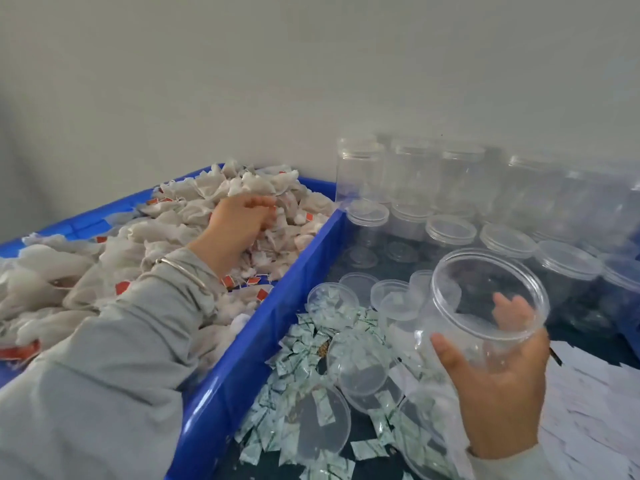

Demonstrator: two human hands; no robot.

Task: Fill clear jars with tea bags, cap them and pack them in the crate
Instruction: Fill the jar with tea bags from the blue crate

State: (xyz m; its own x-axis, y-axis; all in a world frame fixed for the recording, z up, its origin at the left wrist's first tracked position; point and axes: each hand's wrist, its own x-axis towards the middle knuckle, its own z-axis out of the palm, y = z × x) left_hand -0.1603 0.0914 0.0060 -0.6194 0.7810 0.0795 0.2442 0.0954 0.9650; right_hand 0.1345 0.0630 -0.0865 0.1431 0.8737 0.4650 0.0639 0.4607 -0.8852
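- Left hand [239,220] deep in the blue bin [242,368], fingers curled into the heap of tea bags [166,230], grasping a few.
- Right hand [498,379] wrapped round an empty clear jar [485,306], tilted, mouth open, above the surface.
- More empty jars [450,230] lined up behind, by the wall.
- Lids [360,368] and small packets [298,344] scattered just beside the bin.

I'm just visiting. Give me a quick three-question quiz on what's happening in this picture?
1. True or false: the jar in the right hand already has a lid on.
2. What is the left hand reaching into?
3. The small green-printed packets lie: A) in the blue bin, B) on the table beside it, C) inside the held jar.

Key: 1. False, its mouth is open. 2. The tea bags heaped in the blue bin. 3. B.
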